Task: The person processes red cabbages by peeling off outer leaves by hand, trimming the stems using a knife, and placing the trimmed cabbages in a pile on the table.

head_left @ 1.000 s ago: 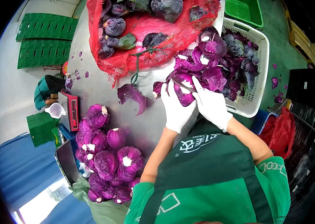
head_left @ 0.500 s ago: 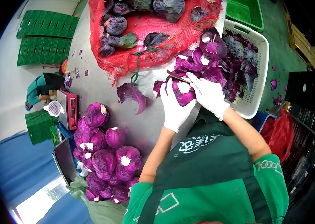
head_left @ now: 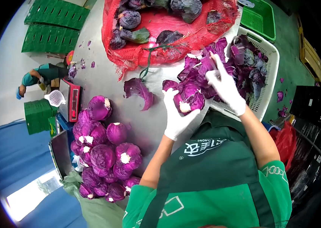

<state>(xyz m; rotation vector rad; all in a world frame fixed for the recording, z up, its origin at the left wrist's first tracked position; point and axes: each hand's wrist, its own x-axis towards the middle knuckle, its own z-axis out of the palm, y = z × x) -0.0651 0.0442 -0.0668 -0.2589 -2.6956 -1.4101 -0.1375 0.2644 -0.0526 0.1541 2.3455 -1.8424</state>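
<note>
My white-gloved left hand (head_left: 175, 117) grips a trimmed red cabbage (head_left: 191, 97) from its near left side, thumb and fingers spread around it. The pale cut stem of this cabbage faces me. My right hand (head_left: 225, 89), also gloved, is off the cabbage and over the heap of loose purple leaves (head_left: 196, 68) beside the crate. A thin knife (head_left: 213, 57) shows at its fingers, partly hidden and hard to make out against the leaves. One torn cabbage leaf (head_left: 139, 91) lies on the metal table to the left.
Several trimmed cabbages (head_left: 103, 155) are piled at the left. A red mesh bag (head_left: 160, 34) with darker cabbages lies at the far side. The white crate (head_left: 272, 72) of leaves stands right. Beyond a scale (head_left: 73, 102), another person (head_left: 39, 76) bends over.
My right hand has moved away from the cabbage, up and right over the leaves. The cabbage has turned in my left hand, its stem now lower. The view has shifted slightly.
</note>
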